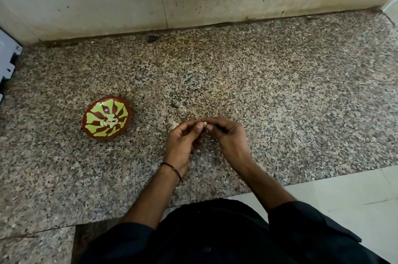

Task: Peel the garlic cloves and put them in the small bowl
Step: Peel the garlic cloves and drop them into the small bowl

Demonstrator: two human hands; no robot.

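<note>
Left hand point(183, 141): we see its fingers curled, thumb and fingertips pinching the garlic clove point(205, 123) over the counter point(269, 91), nearer its front edge than the back.
Right hand point(228, 136): we see it meet the left one, its fingertips pinching the same clove from the other side.
Small bowl point(97, 113): brown with a green pattern, upright toward the counter's left edge, well apart from the hands.
Peeled cloves point(109, 122): we make out several pale ones in the bowl's middle.
Wrist thread point(172, 170): dark, around the left wrist.
</note>
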